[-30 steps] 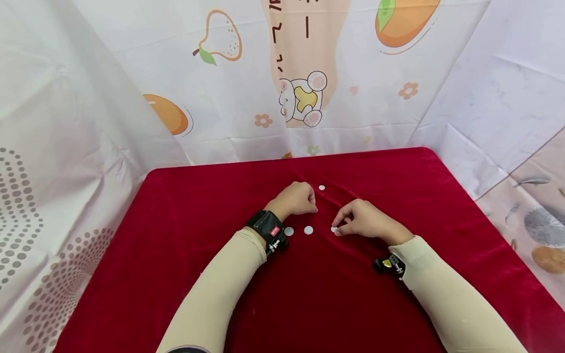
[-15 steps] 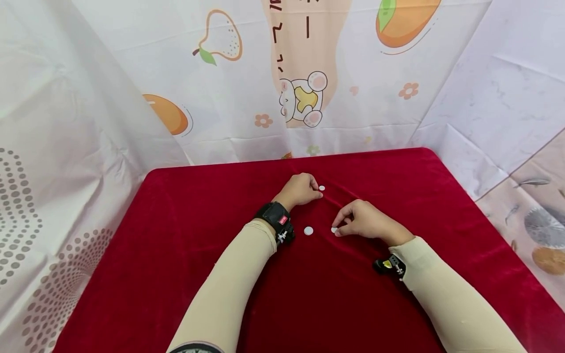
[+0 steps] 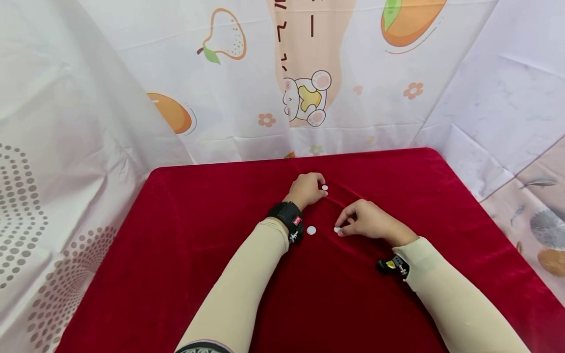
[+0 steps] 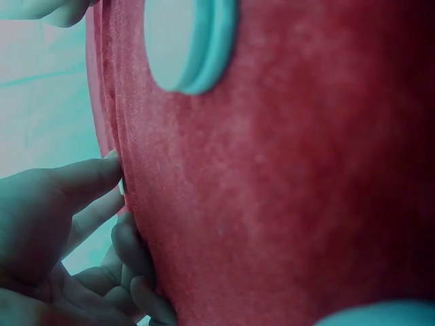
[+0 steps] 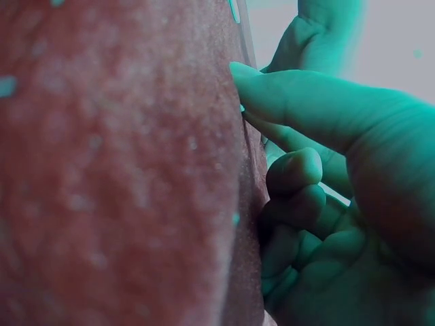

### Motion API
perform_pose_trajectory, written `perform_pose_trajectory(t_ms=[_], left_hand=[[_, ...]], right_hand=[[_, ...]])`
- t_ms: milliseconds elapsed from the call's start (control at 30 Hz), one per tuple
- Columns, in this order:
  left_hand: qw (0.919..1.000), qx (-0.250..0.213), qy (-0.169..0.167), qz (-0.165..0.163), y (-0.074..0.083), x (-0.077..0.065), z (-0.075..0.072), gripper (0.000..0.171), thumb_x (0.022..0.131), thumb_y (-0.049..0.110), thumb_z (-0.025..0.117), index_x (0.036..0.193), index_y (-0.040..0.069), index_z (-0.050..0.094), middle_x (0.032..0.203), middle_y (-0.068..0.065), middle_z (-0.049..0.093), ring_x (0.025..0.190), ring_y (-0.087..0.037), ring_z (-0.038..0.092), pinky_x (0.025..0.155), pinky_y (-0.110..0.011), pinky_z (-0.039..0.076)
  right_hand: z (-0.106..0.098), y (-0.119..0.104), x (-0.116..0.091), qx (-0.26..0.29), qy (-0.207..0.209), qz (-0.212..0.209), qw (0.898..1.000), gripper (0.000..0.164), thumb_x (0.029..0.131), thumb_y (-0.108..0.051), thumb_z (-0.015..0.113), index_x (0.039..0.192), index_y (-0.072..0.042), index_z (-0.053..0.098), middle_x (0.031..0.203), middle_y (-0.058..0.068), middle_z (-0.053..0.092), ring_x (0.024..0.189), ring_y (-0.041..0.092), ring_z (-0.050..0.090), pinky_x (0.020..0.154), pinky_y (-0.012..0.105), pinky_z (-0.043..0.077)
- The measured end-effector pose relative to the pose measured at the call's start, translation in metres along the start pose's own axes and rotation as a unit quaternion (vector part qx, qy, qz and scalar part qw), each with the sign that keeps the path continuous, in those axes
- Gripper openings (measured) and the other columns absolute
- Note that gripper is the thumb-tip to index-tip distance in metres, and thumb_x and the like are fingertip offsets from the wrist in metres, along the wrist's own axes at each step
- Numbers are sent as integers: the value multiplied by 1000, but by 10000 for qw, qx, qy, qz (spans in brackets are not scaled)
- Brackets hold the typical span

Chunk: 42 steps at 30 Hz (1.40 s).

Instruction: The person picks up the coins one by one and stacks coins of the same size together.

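Note:
In the head view, my left hand [image 3: 306,189] reaches to the farthest small white disc [image 3: 324,188], thumb and index finger at its opposite sides. Its other fingers are curled under, as the left wrist view shows. Nearer and to the right, my right hand [image 3: 366,220] pinches another white disc [image 3: 337,229] between thumb and forefinger, down at the cloth. A third white disc [image 3: 311,230] lies flat between the left wrist and the right hand. Close to the left wrist camera, one white disc [image 4: 170,44] shows a stepped rim.
A red velvet cloth [image 3: 212,220] covers the table, with slight creases near the discs. White printed curtains [image 3: 238,108] stand behind and at both sides. A black strap with a camera [image 3: 289,218] sits on the left wrist; another small camera [image 3: 390,264] hangs at the right wrist.
My left hand has moved forward and right, from near the middle to the far disc, and its fingers have come round it. The left forearm now covers the leftmost disc. My right hand stays put.

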<state>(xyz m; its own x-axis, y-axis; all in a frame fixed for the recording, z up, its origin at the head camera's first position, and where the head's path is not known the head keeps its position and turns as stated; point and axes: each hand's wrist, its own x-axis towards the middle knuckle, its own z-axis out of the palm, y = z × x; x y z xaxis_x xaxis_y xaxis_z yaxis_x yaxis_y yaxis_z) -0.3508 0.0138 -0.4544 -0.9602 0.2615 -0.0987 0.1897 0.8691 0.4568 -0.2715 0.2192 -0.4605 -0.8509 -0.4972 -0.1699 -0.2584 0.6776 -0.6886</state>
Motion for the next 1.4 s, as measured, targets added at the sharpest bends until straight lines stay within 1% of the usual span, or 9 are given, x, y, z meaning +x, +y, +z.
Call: perform_pose_trajectory(t_ms=[233,367,567,767,1067,1200,1400], left_hand=[[9999,77,148,-45,1,1,4,22,96,32,75,114,22,71,104,2,72,88,-16,62,79,-33,52],[9998,89,185,-68,1,0,4,20,95,32,76,112,22,71,103,2,72,87,-17,62,79,-34,52],[9996,128,166,-201,1,2,5,19,95,33,75,111,23,71,105,2,73,88,-18,63,79,-36,53],[9992,186,261,-239,4,0,5,17,95,34,75,108,24,70,103,3,72,87,-18,63,77,-37,53],[9987,238,308,-335,8,-2,6,16,95,35,75,108,26,70,101,4,72,87,-18,64,77,-37,53],[9985,192,346,-367,7,-1,8,15,96,36,75,106,26,70,100,4,71,87,-18,63,77,-37,53],[9984,91,365,-429,7,-1,8,13,97,36,73,103,25,70,95,3,69,85,-18,62,75,-38,53]], right_hand=[[0,2,0,2,10,2,10000,13,80,-24,90,86,-30,82,56,-2,55,54,10,48,57,25,42],[1,2,0,-8,21,-18,10000,13,79,-24,90,86,-31,81,56,-2,55,54,10,49,57,26,42],[1,0,2,-7,8,-42,10000,14,79,-23,90,86,-32,81,56,-2,55,55,10,49,57,26,42],[1,2,1,11,36,-12,10000,14,79,-23,91,86,-31,81,56,-2,55,55,10,49,57,25,42],[1,3,0,15,55,3,10000,13,78,-23,91,85,-30,81,56,-2,55,55,10,49,57,26,42],[1,3,0,33,47,-14,10000,13,78,-23,91,85,-30,81,56,-2,55,55,11,49,57,26,42],[1,3,1,66,42,-72,9999,14,79,-23,90,86,-30,81,56,-2,55,54,10,49,57,26,42]])
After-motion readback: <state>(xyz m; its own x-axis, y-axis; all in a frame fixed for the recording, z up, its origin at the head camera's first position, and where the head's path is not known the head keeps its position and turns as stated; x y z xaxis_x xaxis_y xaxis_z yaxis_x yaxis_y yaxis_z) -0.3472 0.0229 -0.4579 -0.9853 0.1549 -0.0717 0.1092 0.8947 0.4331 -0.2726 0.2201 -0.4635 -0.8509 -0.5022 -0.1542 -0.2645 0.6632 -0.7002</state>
